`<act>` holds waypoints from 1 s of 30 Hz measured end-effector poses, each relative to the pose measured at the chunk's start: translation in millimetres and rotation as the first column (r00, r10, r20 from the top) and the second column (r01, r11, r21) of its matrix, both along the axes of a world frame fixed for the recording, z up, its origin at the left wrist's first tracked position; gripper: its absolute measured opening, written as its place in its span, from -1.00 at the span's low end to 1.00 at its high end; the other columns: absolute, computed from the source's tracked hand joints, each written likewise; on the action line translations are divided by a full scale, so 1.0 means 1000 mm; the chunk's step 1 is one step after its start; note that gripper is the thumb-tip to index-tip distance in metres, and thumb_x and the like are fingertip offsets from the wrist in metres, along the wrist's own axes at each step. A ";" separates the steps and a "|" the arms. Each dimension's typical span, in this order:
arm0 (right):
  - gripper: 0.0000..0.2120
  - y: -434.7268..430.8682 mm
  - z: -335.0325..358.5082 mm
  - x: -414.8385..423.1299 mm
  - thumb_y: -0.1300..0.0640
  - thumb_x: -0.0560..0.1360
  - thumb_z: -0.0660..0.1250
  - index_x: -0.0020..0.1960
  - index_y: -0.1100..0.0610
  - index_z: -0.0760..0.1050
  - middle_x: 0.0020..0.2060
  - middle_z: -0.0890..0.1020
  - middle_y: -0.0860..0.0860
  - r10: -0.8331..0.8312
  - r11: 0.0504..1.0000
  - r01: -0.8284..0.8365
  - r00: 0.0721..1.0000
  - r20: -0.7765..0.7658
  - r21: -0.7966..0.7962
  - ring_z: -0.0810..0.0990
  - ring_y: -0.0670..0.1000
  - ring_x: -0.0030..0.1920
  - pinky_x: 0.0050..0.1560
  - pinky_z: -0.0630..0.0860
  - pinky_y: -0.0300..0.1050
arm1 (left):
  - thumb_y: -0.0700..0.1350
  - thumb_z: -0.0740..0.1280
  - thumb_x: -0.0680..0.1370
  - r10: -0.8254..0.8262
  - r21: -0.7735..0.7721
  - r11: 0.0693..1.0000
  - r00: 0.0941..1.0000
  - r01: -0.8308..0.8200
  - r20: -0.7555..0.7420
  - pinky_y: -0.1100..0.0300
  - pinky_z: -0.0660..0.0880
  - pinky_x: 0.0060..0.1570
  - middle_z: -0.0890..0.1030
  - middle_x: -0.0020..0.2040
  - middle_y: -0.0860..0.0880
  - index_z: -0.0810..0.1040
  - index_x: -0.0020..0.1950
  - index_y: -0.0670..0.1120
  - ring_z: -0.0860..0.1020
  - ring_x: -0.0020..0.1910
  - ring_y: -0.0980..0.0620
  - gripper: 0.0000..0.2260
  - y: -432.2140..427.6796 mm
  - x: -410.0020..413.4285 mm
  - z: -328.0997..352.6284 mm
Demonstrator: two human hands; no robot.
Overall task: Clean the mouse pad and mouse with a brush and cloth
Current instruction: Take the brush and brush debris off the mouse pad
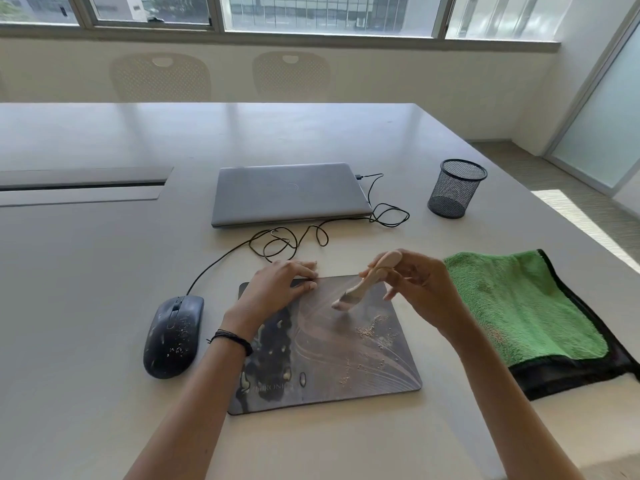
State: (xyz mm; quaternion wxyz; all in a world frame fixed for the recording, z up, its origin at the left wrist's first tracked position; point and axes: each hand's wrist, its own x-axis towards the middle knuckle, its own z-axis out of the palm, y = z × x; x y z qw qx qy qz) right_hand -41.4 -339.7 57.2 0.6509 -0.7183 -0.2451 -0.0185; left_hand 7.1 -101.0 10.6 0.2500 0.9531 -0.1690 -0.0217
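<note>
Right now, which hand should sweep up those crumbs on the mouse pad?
Probably the right hand. It already holds the brush, bristles on the mouse pad just above the crumbs. The left hand lies flat on the pad's far edge.

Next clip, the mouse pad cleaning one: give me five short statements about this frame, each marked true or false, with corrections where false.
1. The right hand holds the brush over the mouse pad. True.
2. The left hand is lifting the mouse. False: it lies flat on the pad's far left corner; the mouse sits on the table, left of the pad.
3. The green cloth lies right of the pad. True.
4. The laptop is open. False: its lid is shut.
5. The pad is free of crumbs. False: crumbs are scattered on its right half.
</note>
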 end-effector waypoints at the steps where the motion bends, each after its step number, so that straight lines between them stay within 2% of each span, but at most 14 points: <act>1: -0.85 -0.001 -0.002 0.000 0.17 0.46 0.37 -0.09 -0.07 0.62 -0.18 0.72 -0.09 -0.042 0.999 0.043 0.999 0.027 -0.028 0.70 -0.02 -0.12 -0.37 0.57 -0.23 | 0.02 0.31 0.52 0.001 -0.001 1.000 1.000 -0.001 -0.001 0.13 0.44 0.17 0.46 0.33 0.18 0.57 0.20 0.07 0.45 0.28 0.15 -0.74 0.000 0.000 0.000; 2: -0.81 -0.001 -0.002 0.000 0.22 0.45 0.34 -0.10 -0.06 0.61 -0.19 0.71 -0.11 -0.062 0.996 0.064 0.997 0.039 -0.054 0.70 -0.03 -0.13 -0.37 0.58 -0.23 | 0.02 0.31 0.52 0.001 -0.002 1.000 1.000 -0.001 -0.002 0.12 0.45 0.17 0.46 0.33 0.18 0.57 0.20 0.06 0.45 0.28 0.15 -0.74 0.000 0.000 0.000; 4: -0.86 -0.002 -0.001 -0.003 0.22 0.45 0.33 -0.11 0.01 0.60 -0.18 0.71 -0.11 -0.023 0.994 0.028 0.999 0.044 -0.104 0.70 -0.04 -0.14 -0.38 0.58 -0.22 | 0.02 0.31 0.52 0.000 -0.006 1.000 1.000 0.000 -0.005 0.10 0.46 0.18 0.46 0.33 0.18 0.57 0.19 0.07 0.45 0.28 0.15 -0.74 0.000 0.001 0.000; 8: -0.93 -0.002 0.004 -0.011 0.07 0.48 0.36 -0.11 -0.06 0.62 -0.16 0.71 -0.08 0.138 0.972 -0.131 0.990 0.026 -0.197 0.70 -0.01 -0.18 -0.38 0.57 -0.24 | 0.02 0.31 0.52 -0.002 -0.005 1.000 1.000 0.002 -0.005 0.11 0.46 0.19 0.46 0.33 0.18 0.57 0.19 0.07 0.45 0.28 0.15 -0.75 -0.001 0.000 0.000; 10: -0.82 -0.003 0.009 -0.014 -0.08 0.45 0.35 -0.07 0.01 0.61 -0.15 0.72 -0.03 0.229 0.953 -0.236 0.972 -0.060 -0.191 0.70 0.02 -0.17 -0.38 0.57 -0.22 | 0.02 0.31 0.52 -0.001 -0.009 1.000 1.000 0.001 0.000 0.10 0.46 0.19 0.46 0.33 0.18 0.57 0.19 0.07 0.45 0.28 0.15 -0.75 -0.001 -0.001 0.000; 14: -0.69 -0.003 0.016 -0.014 -0.12 0.43 0.35 -0.08 0.13 0.59 -0.15 0.72 0.01 0.312 0.926 -0.332 0.941 -0.132 -0.178 0.69 -0.02 -0.17 -0.37 0.57 -0.22 | 0.02 0.31 0.52 0.004 -0.016 1.000 1.000 -0.004 0.001 0.12 0.46 0.19 0.47 0.33 0.18 0.58 0.18 0.06 0.46 0.28 0.15 -0.75 -0.001 -0.002 0.001; 16: -0.74 0.000 0.018 -0.013 -0.12 0.43 0.36 -0.07 0.05 0.61 -0.15 0.72 0.01 0.281 0.942 -0.294 0.955 -0.097 -0.161 0.70 0.03 -0.16 -0.38 0.57 -0.21 | 0.02 0.31 0.52 0.003 -0.015 1.000 1.000 -0.003 -0.001 0.14 0.45 0.18 0.47 0.33 0.18 0.57 0.19 0.06 0.46 0.27 0.16 -0.75 -0.001 -0.002 0.002; 18: -0.93 0.005 0.017 -0.010 -0.02 0.46 0.37 -0.09 -0.10 0.62 -0.15 0.72 -0.05 0.180 0.972 -0.180 0.984 -0.011 -0.153 0.70 0.06 -0.13 -0.36 0.59 -0.18 | 0.02 0.31 0.53 0.000 -0.005 1.000 1.000 0.000 0.006 0.17 0.43 0.16 0.46 0.33 0.18 0.57 0.20 0.06 0.45 0.28 0.16 -0.75 -0.001 -0.003 0.003; 21: -0.74 0.016 0.009 0.001 0.26 0.47 0.37 -0.11 -0.12 0.62 -0.15 0.71 -0.09 -0.044 0.984 0.064 0.992 0.121 -0.169 0.70 -0.03 -0.13 -0.31 0.60 -0.19 | 0.00 0.30 0.53 -0.006 0.010 1.000 1.000 0.006 0.009 0.19 0.40 0.17 0.45 0.34 0.17 0.56 0.21 0.06 0.44 0.29 0.15 -0.74 -0.002 -0.004 0.005; 23: -0.76 0.023 0.004 0.008 0.30 0.47 0.37 -0.08 -0.03 0.63 -0.14 0.71 -0.04 -0.107 0.969 0.141 0.980 0.169 -0.202 0.70 -0.06 -0.15 -0.29 0.60 -0.21 | -0.01 0.29 0.54 -0.013 0.020 1.000 1.000 0.013 0.015 0.18 0.41 0.17 0.45 0.35 0.16 0.56 0.21 0.06 0.43 0.30 0.14 -0.75 -0.003 -0.004 0.005; 27: -0.80 0.031 -0.004 0.015 0.31 0.47 0.36 -0.02 0.04 0.63 -0.14 0.71 0.02 -0.120 0.953 0.172 0.970 0.212 -0.251 0.69 -0.11 -0.17 -0.28 0.60 -0.24 | -0.05 0.26 0.56 -0.017 0.035 0.999 0.999 0.016 0.036 0.15 0.44 0.15 0.46 0.34 0.15 0.57 0.20 0.07 0.45 0.29 0.12 -0.77 -0.002 -0.004 0.004; 30: -0.82 0.034 -0.005 0.013 0.32 0.47 0.37 -0.04 0.09 0.64 -0.18 0.71 0.04 -0.039 0.941 0.109 0.975 0.217 -0.320 0.66 -0.16 -0.23 -0.31 0.61 -0.21 | -0.06 0.25 0.56 -0.020 0.037 0.999 0.999 0.019 0.044 0.19 0.44 0.11 0.46 0.34 0.17 0.57 0.19 0.09 0.46 0.27 0.13 -0.76 -0.002 -0.003 0.004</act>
